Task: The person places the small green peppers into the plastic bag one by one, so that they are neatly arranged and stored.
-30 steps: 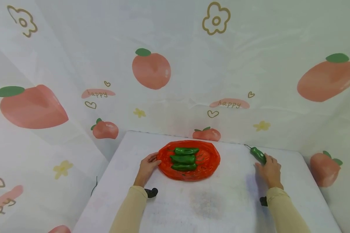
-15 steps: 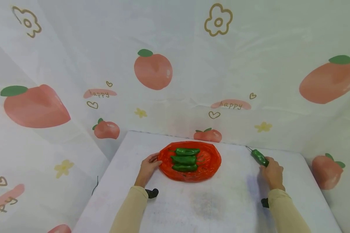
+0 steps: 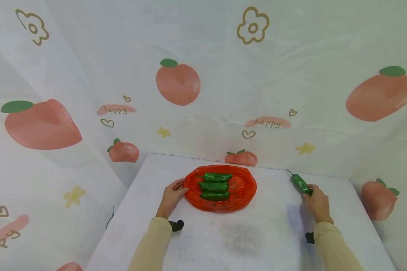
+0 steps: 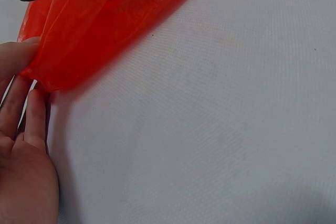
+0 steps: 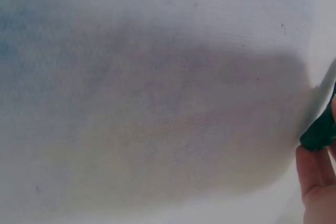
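Three green peppers lie side by side in a red plastic bag spread wide like a shallow bowl. At the bag's left edge, my left hand pinches the rim. In the left wrist view the red plastic sits between the thumb and fingers. Over on the right, my right hand grips another green pepper by its lower end, the thin stem pointing away to the far left. Only the pepper's tip and part of the fingers show in the right wrist view.
A white table with faint stains carries everything. Behind it and on both sides hangs a white sheet printed with fruit and flowers. Dark wrist camera mounts stick out near both wrists.
My right thumb has drawn in against the pepper, which has shifted slightly. The left hand, the bag and the three peppers in it have stayed in place.
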The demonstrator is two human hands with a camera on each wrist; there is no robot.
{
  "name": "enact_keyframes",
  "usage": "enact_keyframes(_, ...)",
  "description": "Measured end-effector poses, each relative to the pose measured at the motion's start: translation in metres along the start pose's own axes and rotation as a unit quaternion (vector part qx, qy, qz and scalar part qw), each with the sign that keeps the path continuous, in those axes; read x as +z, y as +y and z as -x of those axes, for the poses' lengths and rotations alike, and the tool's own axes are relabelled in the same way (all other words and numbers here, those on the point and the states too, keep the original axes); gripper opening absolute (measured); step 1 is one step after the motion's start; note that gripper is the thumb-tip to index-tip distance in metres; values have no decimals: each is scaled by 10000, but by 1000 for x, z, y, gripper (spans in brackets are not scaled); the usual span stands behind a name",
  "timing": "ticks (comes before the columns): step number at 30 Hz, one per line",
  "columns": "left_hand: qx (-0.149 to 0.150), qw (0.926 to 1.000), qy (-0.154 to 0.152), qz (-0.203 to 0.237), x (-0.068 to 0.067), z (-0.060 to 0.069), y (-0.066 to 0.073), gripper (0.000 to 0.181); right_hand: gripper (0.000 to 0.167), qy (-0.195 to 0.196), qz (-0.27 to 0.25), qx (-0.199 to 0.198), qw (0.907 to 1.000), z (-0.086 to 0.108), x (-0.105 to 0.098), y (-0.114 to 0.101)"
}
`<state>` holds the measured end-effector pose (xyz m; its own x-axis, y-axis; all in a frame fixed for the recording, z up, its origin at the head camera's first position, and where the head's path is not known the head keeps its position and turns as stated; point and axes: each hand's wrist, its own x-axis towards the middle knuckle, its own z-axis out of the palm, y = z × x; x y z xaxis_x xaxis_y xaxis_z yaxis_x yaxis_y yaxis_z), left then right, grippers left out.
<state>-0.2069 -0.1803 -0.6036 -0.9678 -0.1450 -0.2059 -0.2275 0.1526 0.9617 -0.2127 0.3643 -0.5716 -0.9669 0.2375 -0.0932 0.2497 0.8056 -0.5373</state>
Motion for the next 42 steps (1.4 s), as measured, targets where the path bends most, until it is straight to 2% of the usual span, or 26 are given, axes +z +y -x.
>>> enact_keyframes(8,13,10000,8,-11,0,-1,-2,47,50,210,-120,-401,9989,3,3,-2)
enact_keyframes(15,2,10000,-31,65,-2,-1,-4,46,49,-4,-144,-679,9976,7,1,-1)
enact_keyframes(20,9,9999,-83,57,-1,1,-2,47,48,-21,-133,-889,9959,9,-2,-3)
enact_keyframes(28,51,9999,-124,29,-2,-2,-4,46,45,-140,-281,-1361,9902,10,-6,-9)
enact_keyframes(36,9,9999,-126,64,-2,-3,-5,45,46,-221,-229,-1549,9874,14,-14,-16)
enact_keyframes(42,100,9999,-83,21,-2,-4,-6,45,47,-310,-241,-1647,9856,20,-24,-30)
